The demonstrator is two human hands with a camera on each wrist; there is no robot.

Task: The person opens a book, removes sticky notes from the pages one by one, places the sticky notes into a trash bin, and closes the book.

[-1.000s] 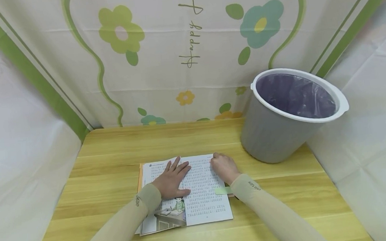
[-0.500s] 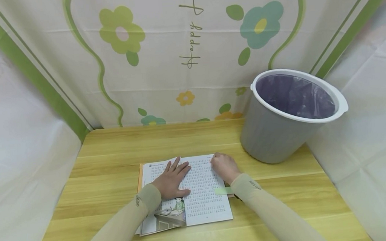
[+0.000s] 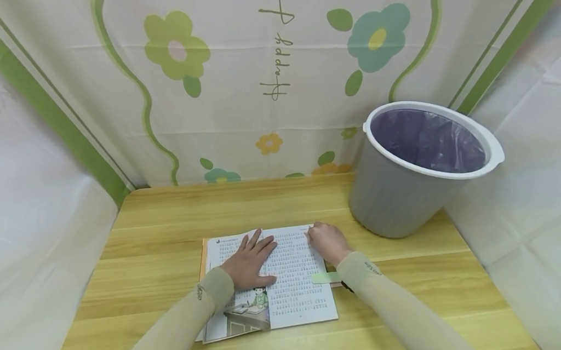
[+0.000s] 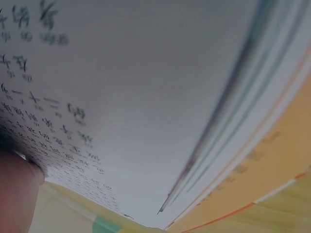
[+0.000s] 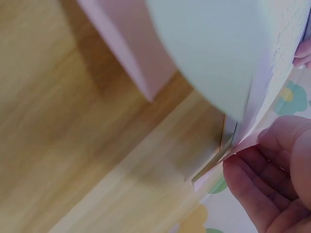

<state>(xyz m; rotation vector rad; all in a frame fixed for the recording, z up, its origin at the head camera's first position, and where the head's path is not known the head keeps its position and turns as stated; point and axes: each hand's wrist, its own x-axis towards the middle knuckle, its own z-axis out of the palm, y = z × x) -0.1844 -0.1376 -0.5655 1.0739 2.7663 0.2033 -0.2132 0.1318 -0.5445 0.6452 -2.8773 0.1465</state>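
Note:
An open book [image 3: 300, 300] with printed pages and an illustration at lower left lies on the table. My left hand [image 3: 250, 262] rests across its left page and the middle fold, fingers straight and spread. At the upper right corner, my right hand [image 3: 329, 242] pinches the edge of the right page between thumb and fingers. The right wrist view shows this thumb [image 5: 282, 133] against the page edge. A pale green strip [image 3: 324, 277] sticks out from the right side of the book, partly under the right sleeve. In the right wrist view a pink sheet [image 5: 131, 43] juts out beside it.
A grey bin [image 3: 391, 199] with a white rim and a dark purple liner stands at the table's back right. The wooden table [image 3: 160, 212] meets a flower-patterned curtain [image 3: 235, 101] behind, with white cloth on both sides.
My right hand has shifted very slightly to the right at the page corner. The left hand and the book stay in place.

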